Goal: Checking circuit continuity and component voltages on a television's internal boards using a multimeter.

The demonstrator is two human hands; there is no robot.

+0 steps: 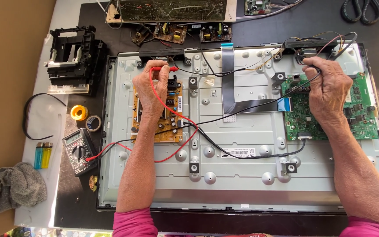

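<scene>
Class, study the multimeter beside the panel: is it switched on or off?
Cannot tell. The multimeter lies face up with red and black leads plugged in, but its display is too small to show a reading.

Red probe (163, 69): thin, lies level, tip pointing right at top of yellow-brown board (158, 115), red lead looping down across it. Black probe (311, 66): mostly hidden, w/ black lead trailing down-left over green board (330, 115), upper right of panel.

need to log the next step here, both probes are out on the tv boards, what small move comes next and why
Probably a glance at the multimeter: the left hand holds the red probe at the yellow board, the right hand holds the black lead at the green board, and the meter lies off to the left.
</scene>
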